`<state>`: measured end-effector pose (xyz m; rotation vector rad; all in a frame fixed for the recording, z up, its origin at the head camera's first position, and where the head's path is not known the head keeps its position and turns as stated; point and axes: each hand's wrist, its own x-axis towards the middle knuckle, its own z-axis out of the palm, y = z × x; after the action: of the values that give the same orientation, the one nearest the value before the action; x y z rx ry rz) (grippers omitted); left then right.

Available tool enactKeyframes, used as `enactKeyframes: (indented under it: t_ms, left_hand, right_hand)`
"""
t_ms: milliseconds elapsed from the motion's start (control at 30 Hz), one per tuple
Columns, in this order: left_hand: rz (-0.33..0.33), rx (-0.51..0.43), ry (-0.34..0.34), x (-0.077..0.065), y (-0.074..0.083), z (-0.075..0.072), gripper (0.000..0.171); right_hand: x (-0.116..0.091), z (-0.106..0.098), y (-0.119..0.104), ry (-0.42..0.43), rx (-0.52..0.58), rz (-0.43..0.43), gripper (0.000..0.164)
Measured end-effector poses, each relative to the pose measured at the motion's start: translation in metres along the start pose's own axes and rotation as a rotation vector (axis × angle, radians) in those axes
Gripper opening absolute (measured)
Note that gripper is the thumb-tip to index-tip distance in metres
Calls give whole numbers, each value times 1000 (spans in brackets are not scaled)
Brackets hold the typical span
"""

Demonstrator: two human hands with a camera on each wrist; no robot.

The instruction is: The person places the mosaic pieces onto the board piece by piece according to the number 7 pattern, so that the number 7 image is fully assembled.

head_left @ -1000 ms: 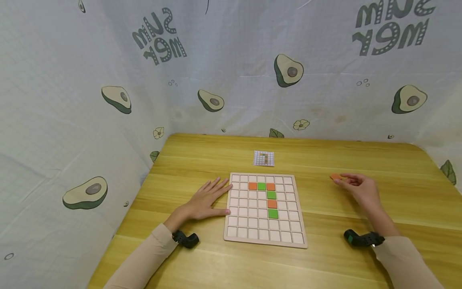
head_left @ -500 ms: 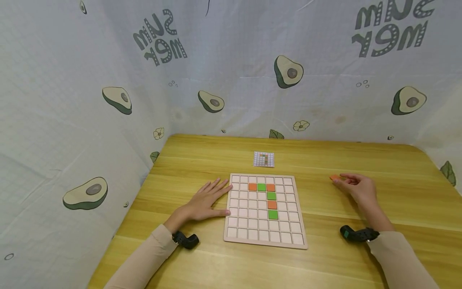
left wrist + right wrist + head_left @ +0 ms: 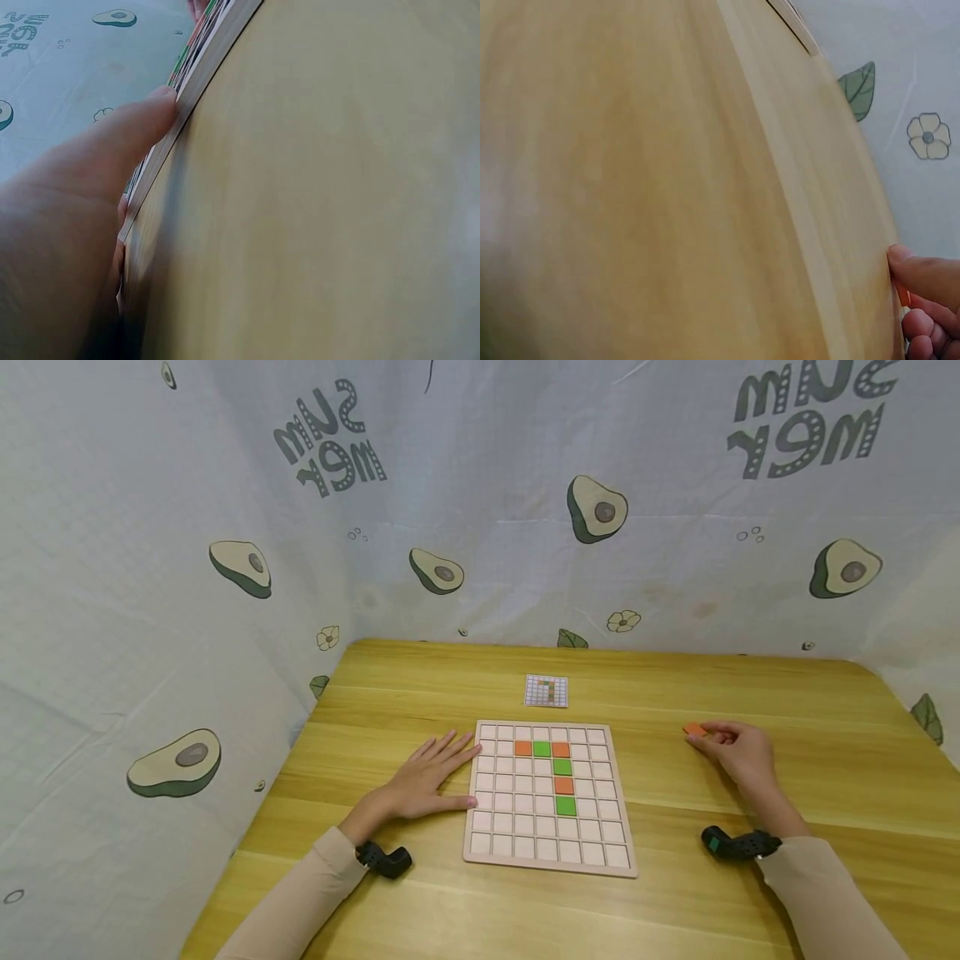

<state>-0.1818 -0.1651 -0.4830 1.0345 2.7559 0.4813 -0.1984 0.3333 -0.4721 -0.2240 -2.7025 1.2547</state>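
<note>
My left hand [image 3: 426,778] lies spread with straight fingers, its fingertips and thumb on the left rim of a wooden grid board [image 3: 517,827]. In the left wrist view the thumb [image 3: 142,124] touches the board's edge [image 3: 196,90]. Orange and green square tiles sit in the board: a row of orange, green [image 3: 542,749] and orange, then green, orange [image 3: 563,786] and green down one column. To the right of the board, my right hand [image 3: 742,756] pinches an orange tile [image 3: 694,729] between thumb and fingers, low over the table. In the right wrist view the fingers mostly hide that tile [image 3: 904,294].
A small printed card [image 3: 547,691] with a coloured grid pattern lies behind the board. The wooden table [image 3: 420,910] ends at a white curtain [image 3: 495,468] printed with avocados. Each wrist wears a black band [image 3: 738,845].
My right hand and forearm have shifted slightly to the left, still pinching the orange tile. The left hand and the board's tiles stay as they were.
</note>
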Motion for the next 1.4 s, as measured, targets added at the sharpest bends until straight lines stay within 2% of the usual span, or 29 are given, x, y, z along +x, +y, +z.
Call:
enactKeyframes:
  t_ms: [267, 533, 833, 1000, 1200, 1400]
  left_hand:
    - [-1, 2, -8, -1, 2, -2, 88]
    - [-13, 7, -15, -1, 1, -1, 88]
    - [-8, -4, -6, 0, 2, -1, 87]
    - [2, -6, 4, 0, 1, 0, 87]
    - [-5, 4, -12, 1, 0, 0, 87]
    - [-8, 2, -8, 1, 0, 0, 87]
  right_hand:
    - [1, 1, 2, 3, -13, -24, 43]
    - [2, 2, 1, 14, -83, -72, 38]
    - [-1, -2, -4, -13, -56, -70, 41]
    - [-6, -3, -5, -23, -45, -104, 45]
    - [-16, -5, -16, -37, -61, -140, 48]
    - [-27, -5, -31, -64, -50, -200, 44]
